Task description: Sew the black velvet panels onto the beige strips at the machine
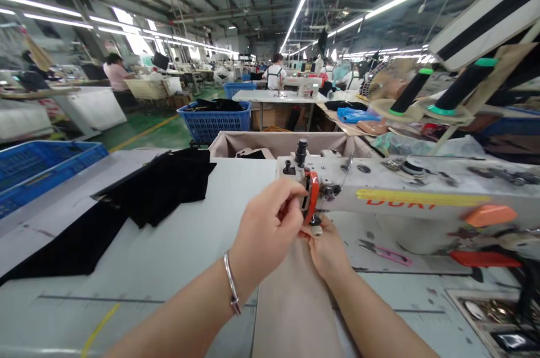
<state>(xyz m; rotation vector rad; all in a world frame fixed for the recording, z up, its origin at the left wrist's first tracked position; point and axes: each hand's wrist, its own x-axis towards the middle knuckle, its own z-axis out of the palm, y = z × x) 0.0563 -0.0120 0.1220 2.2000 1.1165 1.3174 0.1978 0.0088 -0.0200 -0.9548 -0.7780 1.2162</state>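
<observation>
A sewing machine [422, 183] with an orange guard [312, 197] at its needle end stands at the right. My left hand [265, 228], wearing a silver bracelet [231, 282], is raised at the left side of the guard. Its fingers are curled and pressed together; whatever they hold is too small to make out. Low by the presser foot, my right hand [331, 251] pinches the end of a beige fabric strip [295, 301], its fingertips partly hidden behind the machine head. That strip runs over the table toward me, between my forearms.
Black fabric pieces [156, 189] lie on the table's left side, near a blue crate [46, 166]. Pink-handled thread snips [386, 253] rest under the machine arm. Behind the machine is a fabric-lined bin [291, 144]. Thread cones [459, 88] stand at right. Other people work farther back.
</observation>
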